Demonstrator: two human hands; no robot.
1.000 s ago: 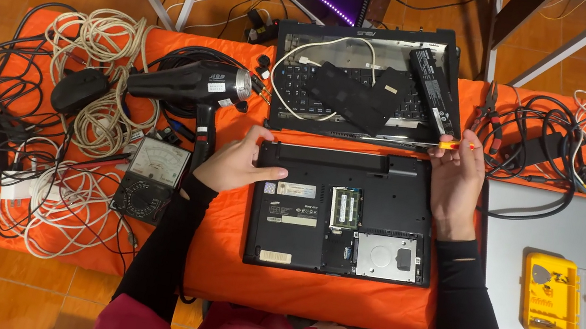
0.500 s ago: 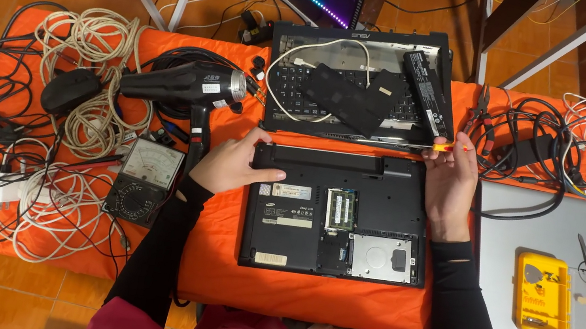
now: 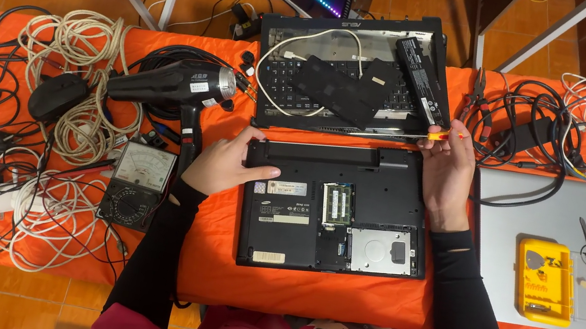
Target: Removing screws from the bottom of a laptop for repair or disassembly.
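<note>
A black laptop lies upside down on the orange table, its bottom covers off so the memory and an empty drive bay show. My left hand rests flat on the laptop's upper left corner. My right hand sits at the upper right corner and grips a screwdriver with an orange and yellow handle, its thin shaft pointing left along the laptop's far edge.
A second opened laptop with loose black covers and a battery lies behind. A heat gun, a multimeter and cable coils fill the left. At right are more cables, a silver laptop and a yellow case.
Both hands stay on the laptop's far corners. The view has shifted slightly; the screwdriver stays at the upper right corner.
</note>
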